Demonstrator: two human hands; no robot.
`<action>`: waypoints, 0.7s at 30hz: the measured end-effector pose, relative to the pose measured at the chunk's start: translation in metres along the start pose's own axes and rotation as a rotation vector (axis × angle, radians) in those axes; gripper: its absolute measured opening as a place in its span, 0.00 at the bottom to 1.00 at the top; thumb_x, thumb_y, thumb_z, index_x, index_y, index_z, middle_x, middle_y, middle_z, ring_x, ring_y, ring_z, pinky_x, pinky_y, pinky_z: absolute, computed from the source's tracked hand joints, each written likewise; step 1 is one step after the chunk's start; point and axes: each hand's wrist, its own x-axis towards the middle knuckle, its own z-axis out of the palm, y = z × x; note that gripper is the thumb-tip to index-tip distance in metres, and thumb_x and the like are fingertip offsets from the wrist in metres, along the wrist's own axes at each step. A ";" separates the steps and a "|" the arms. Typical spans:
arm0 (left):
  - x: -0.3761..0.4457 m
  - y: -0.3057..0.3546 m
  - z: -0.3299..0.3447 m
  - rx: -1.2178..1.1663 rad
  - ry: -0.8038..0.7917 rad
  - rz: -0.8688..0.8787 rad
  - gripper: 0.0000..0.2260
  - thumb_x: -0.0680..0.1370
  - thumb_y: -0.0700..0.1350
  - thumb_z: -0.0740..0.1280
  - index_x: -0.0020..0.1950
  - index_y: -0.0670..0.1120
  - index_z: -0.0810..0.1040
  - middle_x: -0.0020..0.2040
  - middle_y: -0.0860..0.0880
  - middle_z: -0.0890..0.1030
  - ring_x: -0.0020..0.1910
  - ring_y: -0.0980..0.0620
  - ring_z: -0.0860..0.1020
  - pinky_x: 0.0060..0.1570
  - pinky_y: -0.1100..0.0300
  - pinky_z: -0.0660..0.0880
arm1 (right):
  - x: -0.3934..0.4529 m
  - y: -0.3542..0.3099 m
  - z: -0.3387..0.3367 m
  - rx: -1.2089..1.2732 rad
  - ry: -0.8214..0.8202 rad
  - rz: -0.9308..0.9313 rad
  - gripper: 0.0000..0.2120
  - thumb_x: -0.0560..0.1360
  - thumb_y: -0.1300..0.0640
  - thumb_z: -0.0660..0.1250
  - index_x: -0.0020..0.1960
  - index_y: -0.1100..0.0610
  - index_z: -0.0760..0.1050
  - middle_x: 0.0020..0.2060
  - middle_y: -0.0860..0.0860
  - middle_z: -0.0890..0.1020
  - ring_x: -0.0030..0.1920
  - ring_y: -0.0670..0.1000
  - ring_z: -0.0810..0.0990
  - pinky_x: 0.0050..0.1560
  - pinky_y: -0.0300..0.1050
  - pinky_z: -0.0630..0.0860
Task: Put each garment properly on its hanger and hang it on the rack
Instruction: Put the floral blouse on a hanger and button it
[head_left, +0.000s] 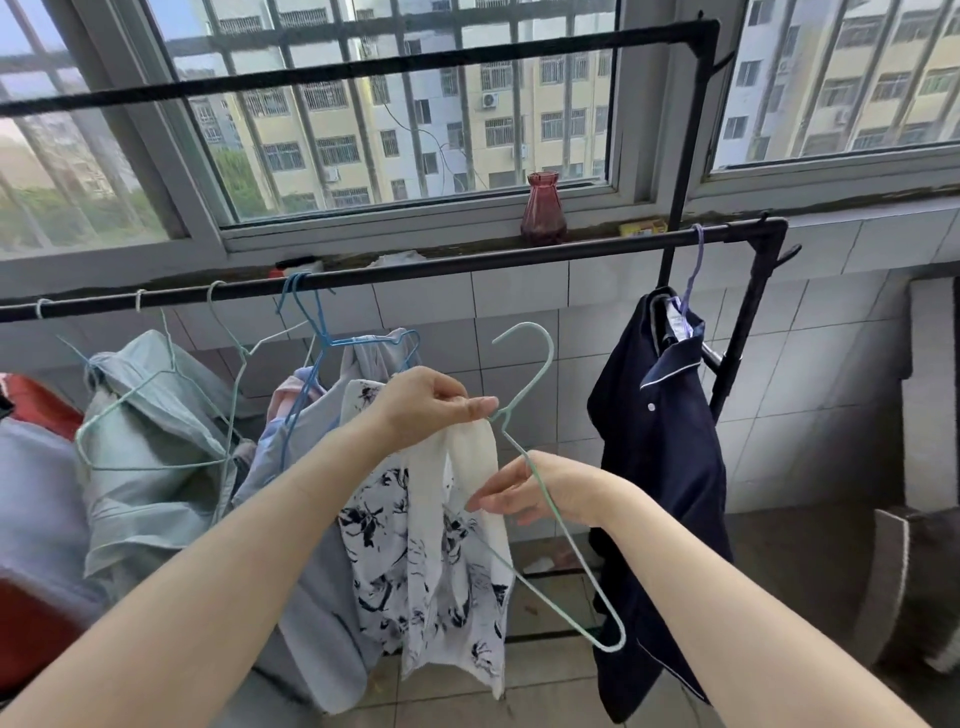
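Head view shows the left hand (421, 402) pinching the neck of a pale green hanger (540, 467) together with the top of a white floral garment (441, 545), held below the rack bar (467, 265); the right hand (540, 491) curls its fingers around the hanger's sloping arm and pinches the white cloth; a navy shirt (660, 467) hangs on the rack to the right, pale blue clothes (150, 441) to the left

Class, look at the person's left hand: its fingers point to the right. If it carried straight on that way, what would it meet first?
Probably the navy shirt hanging on the rack. The left hand pinches the mint hanger at its neck; beyond that, only tiled wall shows before the shirt, though depth is unclear.
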 end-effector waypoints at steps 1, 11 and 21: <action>-0.001 -0.001 -0.001 -0.009 0.001 0.005 0.29 0.66 0.71 0.69 0.27 0.46 0.67 0.26 0.52 0.60 0.27 0.54 0.60 0.34 0.57 0.59 | 0.004 0.001 0.001 -0.012 -0.003 -0.008 0.07 0.77 0.54 0.69 0.54 0.47 0.84 0.53 0.41 0.83 0.59 0.41 0.78 0.58 0.41 0.76; -0.007 -0.033 -0.020 -0.045 0.110 -0.059 0.42 0.60 0.78 0.67 0.38 0.36 0.79 0.29 0.47 0.68 0.31 0.50 0.69 0.38 0.56 0.67 | 0.021 0.006 -0.018 -0.061 0.571 -0.139 0.10 0.68 0.66 0.70 0.44 0.54 0.73 0.36 0.49 0.77 0.36 0.48 0.74 0.39 0.42 0.70; -0.005 -0.033 -0.030 -0.128 0.321 -0.072 0.31 0.66 0.69 0.70 0.32 0.39 0.76 0.25 0.52 0.67 0.27 0.53 0.66 0.35 0.58 0.65 | 0.015 0.026 -0.055 -0.557 0.721 0.018 0.15 0.75 0.62 0.64 0.33 0.49 0.67 0.37 0.50 0.76 0.42 0.54 0.74 0.41 0.47 0.68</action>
